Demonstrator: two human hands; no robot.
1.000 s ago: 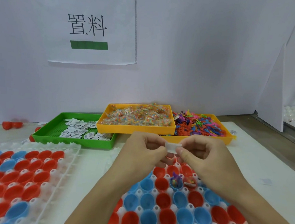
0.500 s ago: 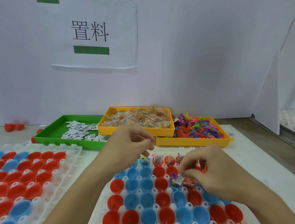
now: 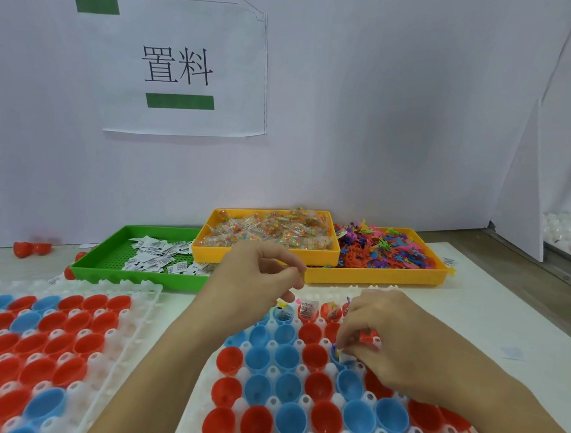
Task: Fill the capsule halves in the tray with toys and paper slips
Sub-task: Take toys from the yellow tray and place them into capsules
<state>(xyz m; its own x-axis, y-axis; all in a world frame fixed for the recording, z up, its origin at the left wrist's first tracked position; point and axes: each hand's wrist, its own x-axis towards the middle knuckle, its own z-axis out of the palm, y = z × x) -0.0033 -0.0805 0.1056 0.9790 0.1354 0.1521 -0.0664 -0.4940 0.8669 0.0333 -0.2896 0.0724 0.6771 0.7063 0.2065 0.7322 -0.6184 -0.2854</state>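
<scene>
A white capsule tray in front of me holds red and blue capsule halves. My right hand pinches a white paper slip down into a blue capsule half that has a small toy in it. My left hand hovers above the tray's far left part, fingers curled, with nothing visible in it. Several halves in the far row hold slips and toys. The green tray contains paper slips.
A second capsule tray lies at the left. Two orange trays stand at the back, one with bagged beads, one with colourful plastic toys. Loose red halves lie by the wall. A white partition stands at the right.
Both hands held the slip together above the tray; my right hand has carried it down into a blue half. My left hand let go and drew back to the left.
</scene>
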